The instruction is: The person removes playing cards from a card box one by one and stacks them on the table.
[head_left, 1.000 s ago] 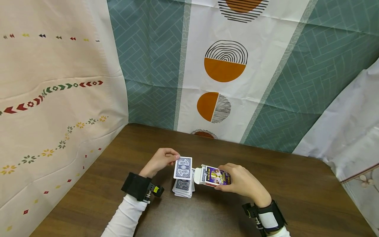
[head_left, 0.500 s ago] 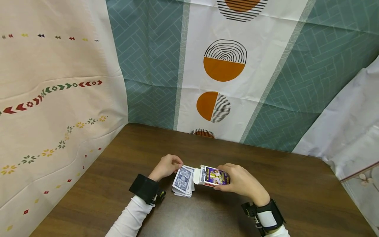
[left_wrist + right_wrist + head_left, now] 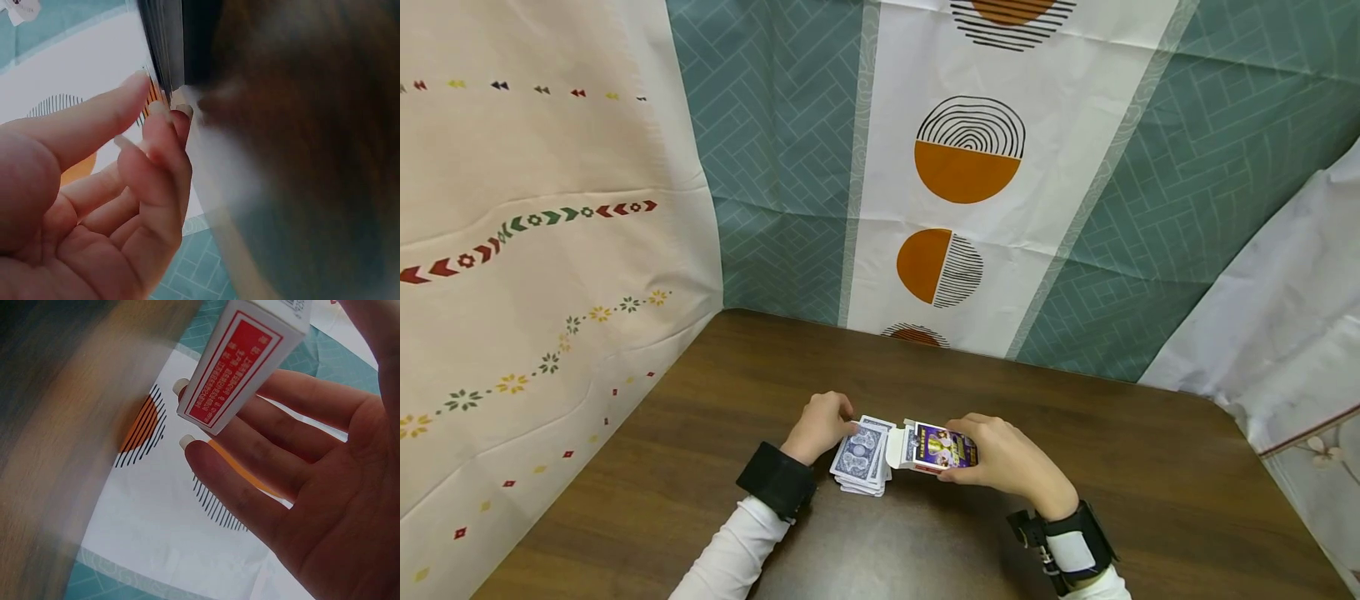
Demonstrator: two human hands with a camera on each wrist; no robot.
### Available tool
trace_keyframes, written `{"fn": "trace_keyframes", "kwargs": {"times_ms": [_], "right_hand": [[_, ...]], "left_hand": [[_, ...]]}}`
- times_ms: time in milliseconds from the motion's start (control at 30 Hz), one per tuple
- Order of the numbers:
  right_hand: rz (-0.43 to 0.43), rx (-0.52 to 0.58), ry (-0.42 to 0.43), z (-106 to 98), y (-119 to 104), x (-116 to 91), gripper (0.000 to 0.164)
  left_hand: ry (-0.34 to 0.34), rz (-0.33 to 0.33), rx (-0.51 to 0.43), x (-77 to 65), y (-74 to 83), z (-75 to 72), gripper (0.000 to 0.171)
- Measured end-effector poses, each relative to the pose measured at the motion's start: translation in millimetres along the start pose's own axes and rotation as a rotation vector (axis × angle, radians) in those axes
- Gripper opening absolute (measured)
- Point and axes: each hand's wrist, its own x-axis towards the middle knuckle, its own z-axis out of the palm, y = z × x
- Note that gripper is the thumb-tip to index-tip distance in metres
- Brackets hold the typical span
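Playing cards with blue patterned backs form a loose stack (image 3: 859, 458) on the table, the top one askew. At its upper left corner is my left hand (image 3: 822, 427). In the left wrist view, my left fingertips (image 3: 156, 115) meet the edge of the stack (image 3: 165, 47), with a gap between thumb and fingers. My right hand (image 3: 1000, 454) grips a purple card box (image 3: 945, 447) from its right end, its white flap open toward the stack and card edges showing in the mouth. The right wrist view shows the box's red-and-white side (image 3: 234, 365) above my fingers.
The dark wooden table (image 3: 880, 542) runs back to a hanging teal and white cloth (image 3: 955, 192). A cream patterned cloth (image 3: 550, 250) borders the left side, and a white cloth (image 3: 1277, 333) the right. Black straps circle both wrists.
My left hand has lowered a card from above onto the stack, and the card has turned slightly. The thumb and fingers now stand apart at its corner. My right hand and the box hardly move.
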Motion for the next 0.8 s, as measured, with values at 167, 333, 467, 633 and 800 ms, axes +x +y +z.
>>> {"fn": "trace_keyframes", "kwargs": {"times_ms": [167,333,467,633,800], "right_hand": [[0.000,-0.001,-0.001,-1.2,-0.4,1.2,0.059],[-0.007,-0.004,-0.002,-3.4,-0.9,2.3,0.059],[-0.020,0.007,0.009,-4.0,-1.1,2.2,0.058],[-0.041,0.020,0.022,-1.9,-3.4,1.0,0.058],[-0.049,0.017,0.026,-0.2,-6.0,0.6,0.059]], "left_hand": [[0.054,0.017,0.036,-1.1,2.6,-2.2,0.016],[0.011,0.188,-0.099,-9.3,23.3,-12.0,0.011],[-0.161,0.263,-0.213,-20.2,43.0,-11.8,0.015],[-0.256,0.215,-0.268,-28.4,50.6,-1.1,0.024],[-0.279,0.211,-0.317,-30.2,48.7,7.0,0.025]]}}
